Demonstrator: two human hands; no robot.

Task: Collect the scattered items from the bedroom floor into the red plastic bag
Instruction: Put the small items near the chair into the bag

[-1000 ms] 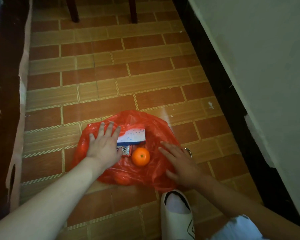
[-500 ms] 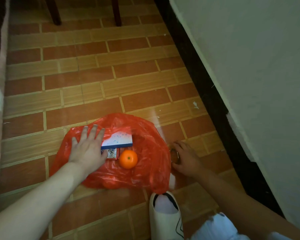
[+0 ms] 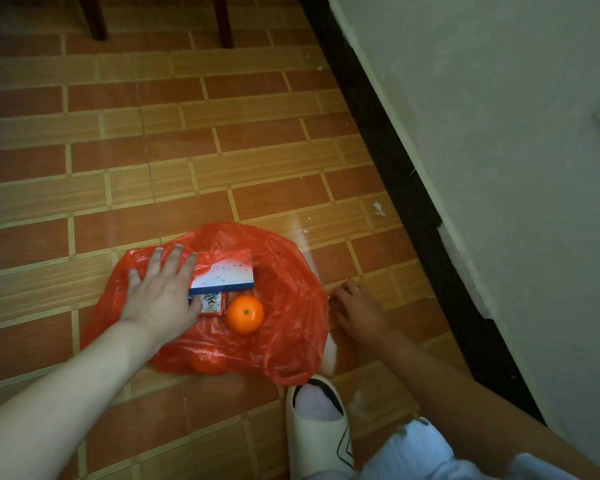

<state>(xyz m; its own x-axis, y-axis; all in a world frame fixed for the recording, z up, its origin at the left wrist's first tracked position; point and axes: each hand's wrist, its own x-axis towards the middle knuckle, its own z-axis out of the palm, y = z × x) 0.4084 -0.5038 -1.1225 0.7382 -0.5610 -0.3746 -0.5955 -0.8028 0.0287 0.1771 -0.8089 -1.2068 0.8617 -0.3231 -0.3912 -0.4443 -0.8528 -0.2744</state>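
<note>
Red bag (image 3: 284,327) flat on tiled floor (image 3: 187,150), mouth open. Left hand (image 3: 160,296) pressed on bag's left part, fingers straight and spread. Right hand (image 3: 359,308) on floor just right of bag, fingers curled round small chain (image 3: 331,303). On bag: box (image 3: 226,277), orange (image 3: 245,314), sachet (image 3: 212,303).
</note>
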